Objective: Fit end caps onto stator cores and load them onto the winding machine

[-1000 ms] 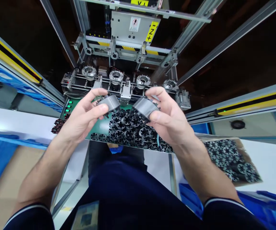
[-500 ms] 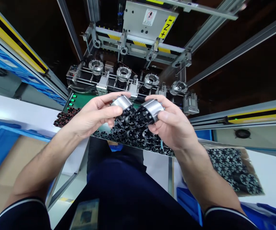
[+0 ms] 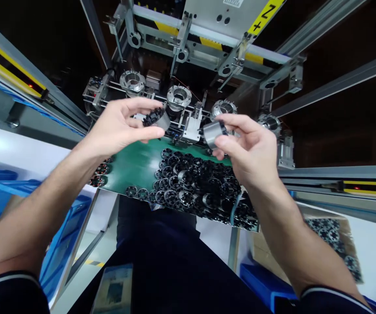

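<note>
Machine: a steel frame (image 3: 204,43) fills the top of the view, with yellow-and-black strips and a plate marked Z.
Fixtures: four round metal fixtures (image 3: 178,97) stand in a row on rails across the machine, above the board.
Board: a green board (image 3: 135,163) slopes below the fixtures, with green bare at its left.
Pile: dark slotted cores (image 3: 194,187) lie heaped on the board's right part.
Carton: a cardboard tray (image 3: 346,231) at lower right holds more cores, blurred.
Crates: a blue crate (image 3: 66,231) sits low on the left, another (image 3: 259,283) low on the right.
Left hand (image 3: 119,126): raised over the board, fingers and thumb closed on a sleeved core (image 3: 157,121), gripping it by its ends.
Right hand (image 3: 249,152): raised over the pile, fingers and thumb closed on a second sleeved core (image 3: 213,134), well apart from the first.
</note>
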Action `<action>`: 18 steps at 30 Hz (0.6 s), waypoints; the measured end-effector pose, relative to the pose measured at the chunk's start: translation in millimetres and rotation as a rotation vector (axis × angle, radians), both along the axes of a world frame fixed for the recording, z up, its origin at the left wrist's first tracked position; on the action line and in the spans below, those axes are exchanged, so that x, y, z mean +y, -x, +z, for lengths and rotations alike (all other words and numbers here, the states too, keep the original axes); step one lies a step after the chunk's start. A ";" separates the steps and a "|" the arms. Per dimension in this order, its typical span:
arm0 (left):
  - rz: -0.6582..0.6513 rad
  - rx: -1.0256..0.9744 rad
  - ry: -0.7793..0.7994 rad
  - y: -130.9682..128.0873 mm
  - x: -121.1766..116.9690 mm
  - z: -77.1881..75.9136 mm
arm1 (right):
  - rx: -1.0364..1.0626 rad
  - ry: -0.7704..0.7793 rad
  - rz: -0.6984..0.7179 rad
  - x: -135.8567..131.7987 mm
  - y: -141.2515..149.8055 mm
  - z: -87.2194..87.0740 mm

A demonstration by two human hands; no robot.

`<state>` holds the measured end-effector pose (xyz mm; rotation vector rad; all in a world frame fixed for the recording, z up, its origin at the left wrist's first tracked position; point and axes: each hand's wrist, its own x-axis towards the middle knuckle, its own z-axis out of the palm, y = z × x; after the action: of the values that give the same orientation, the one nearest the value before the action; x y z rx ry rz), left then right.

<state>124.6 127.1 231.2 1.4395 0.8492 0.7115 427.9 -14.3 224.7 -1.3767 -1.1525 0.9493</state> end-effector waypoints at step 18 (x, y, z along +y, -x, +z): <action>-0.040 0.225 -0.302 4.6 97.9 -76.0 | -0.611 0.032 0.039 90.3 -42.7 -79.9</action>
<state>120.0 225.0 155.2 1.8281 0.9094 0.6756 470.6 76.0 144.8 -1.7364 -1.6209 0.5808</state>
